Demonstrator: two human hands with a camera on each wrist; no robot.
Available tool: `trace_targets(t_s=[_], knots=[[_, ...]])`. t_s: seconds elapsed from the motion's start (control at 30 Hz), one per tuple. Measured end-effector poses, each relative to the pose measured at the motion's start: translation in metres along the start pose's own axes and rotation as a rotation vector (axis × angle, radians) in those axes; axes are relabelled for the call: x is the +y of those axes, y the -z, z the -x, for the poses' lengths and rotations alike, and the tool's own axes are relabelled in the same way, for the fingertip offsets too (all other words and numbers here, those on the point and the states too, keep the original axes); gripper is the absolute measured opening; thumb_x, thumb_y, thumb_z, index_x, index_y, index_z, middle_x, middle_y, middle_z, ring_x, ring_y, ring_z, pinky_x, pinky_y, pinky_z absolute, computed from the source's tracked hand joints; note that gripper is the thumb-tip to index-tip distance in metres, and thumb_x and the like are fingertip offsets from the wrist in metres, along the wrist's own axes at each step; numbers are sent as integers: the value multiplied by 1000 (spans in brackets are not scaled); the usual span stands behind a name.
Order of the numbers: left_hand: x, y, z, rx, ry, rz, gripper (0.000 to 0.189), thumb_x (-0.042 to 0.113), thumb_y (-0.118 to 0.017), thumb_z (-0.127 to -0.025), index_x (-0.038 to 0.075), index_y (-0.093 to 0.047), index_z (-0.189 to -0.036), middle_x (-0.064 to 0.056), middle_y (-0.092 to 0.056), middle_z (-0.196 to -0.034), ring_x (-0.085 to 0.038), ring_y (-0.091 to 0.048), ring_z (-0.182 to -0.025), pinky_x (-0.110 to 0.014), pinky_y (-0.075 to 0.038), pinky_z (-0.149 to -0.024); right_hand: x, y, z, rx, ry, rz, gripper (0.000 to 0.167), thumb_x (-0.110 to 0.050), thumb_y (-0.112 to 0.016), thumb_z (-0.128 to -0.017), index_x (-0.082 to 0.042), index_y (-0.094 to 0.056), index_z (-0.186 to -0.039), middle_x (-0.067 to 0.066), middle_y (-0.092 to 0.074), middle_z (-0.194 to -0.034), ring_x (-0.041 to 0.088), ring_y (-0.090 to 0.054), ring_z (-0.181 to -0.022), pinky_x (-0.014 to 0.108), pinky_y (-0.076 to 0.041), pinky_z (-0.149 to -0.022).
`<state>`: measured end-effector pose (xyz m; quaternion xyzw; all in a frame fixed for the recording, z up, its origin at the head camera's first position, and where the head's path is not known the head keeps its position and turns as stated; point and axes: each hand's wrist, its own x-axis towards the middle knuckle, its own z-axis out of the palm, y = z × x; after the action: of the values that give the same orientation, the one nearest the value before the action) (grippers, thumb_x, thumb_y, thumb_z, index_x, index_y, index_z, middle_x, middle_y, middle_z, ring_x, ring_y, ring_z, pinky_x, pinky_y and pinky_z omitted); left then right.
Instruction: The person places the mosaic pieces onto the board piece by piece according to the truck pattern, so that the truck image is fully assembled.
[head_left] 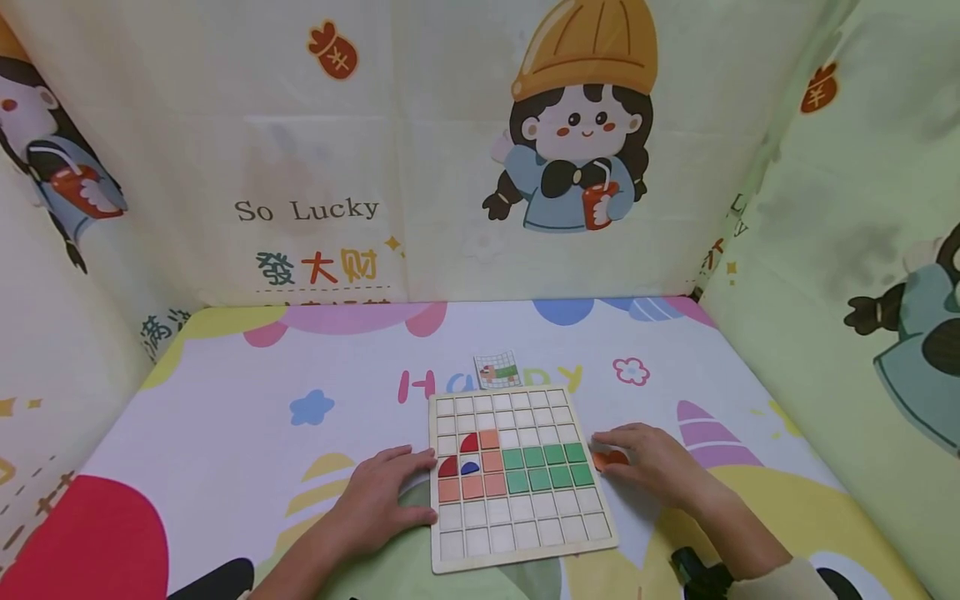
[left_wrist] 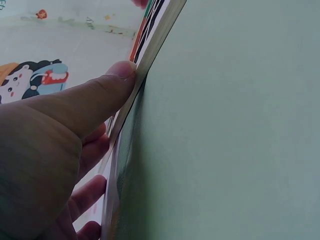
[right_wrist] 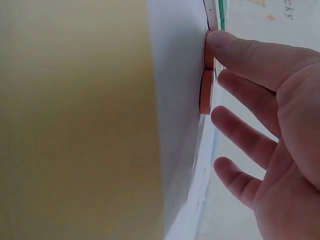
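Note:
A wooden grid board (head_left: 525, 560) lies on the tablecloth, holding green squares (head_left: 557, 465), salmon squares (head_left: 493, 483), red rounded pieces (head_left: 447, 467) and a blue half-round piece (head_left: 470, 468). My left hand (head_left: 382, 498) rests against the board's left edge, fingers extended at its upper part and thumb lower down. Beside the right edge lie two small orange pieces (head_left: 617, 457), seen edge-on in the right wrist view. The fingers of my right hand (head_left: 660, 467) reach past them with little bend, and the thumb touches one orange piece (right_wrist: 209, 50).
A small picture card (head_left: 497, 371) with a grid drawing lies just beyond the board's far edge. A black object (head_left: 701, 573) sits near my right forearm. Printed cloth walls (head_left: 435, 150) stand behind and on both sides of the table.

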<state>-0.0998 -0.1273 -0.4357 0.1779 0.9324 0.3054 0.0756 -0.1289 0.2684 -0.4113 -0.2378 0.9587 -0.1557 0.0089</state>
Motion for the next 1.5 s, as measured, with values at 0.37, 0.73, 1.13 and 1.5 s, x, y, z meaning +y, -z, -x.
trace_targets(t_s=[0.37,0.73,1.13,1.5], knots=[[-2,0,-1,-4,-10,-7,65,43,-84,-77,15,-64,-132,2,-59,-139,-35,-42,-135,-63,-31,-107,-1,-6,-2,26,-11,-17,23,-16,-81,-83,-12,-78,-106,-4,-73,-100,25,-64,-100,47,-53,-88],[-2,-2,0,-5,4,-4,65,43,-84,-77,16,-64,-132,2,-59,-139,-35,-42,-136,-63,-30,-107,-4,-6,-5,45,8,1,18,-14,-82,-82,-11,-80,-101,-7,-72,-93,21,-64,-92,43,-54,-83],[-1,0,-1,-10,8,-8,66,45,-85,-76,16,-64,-132,2,-59,-139,-34,-42,-136,-63,-31,-107,-4,-6,-5,34,-29,-6,18,-14,-82,-82,-12,-79,-100,-10,-68,-89,15,-57,-87,36,-52,-77],[-1,-1,0,-1,-2,-10,66,44,-84,-76,16,-64,-132,2,-59,-139,-34,-42,-136,-62,-31,-107,-4,-4,-6,66,19,30,14,-17,-83,-83,-16,-79,-96,-13,-68,-87,13,-55,-84,33,-51,-74]])
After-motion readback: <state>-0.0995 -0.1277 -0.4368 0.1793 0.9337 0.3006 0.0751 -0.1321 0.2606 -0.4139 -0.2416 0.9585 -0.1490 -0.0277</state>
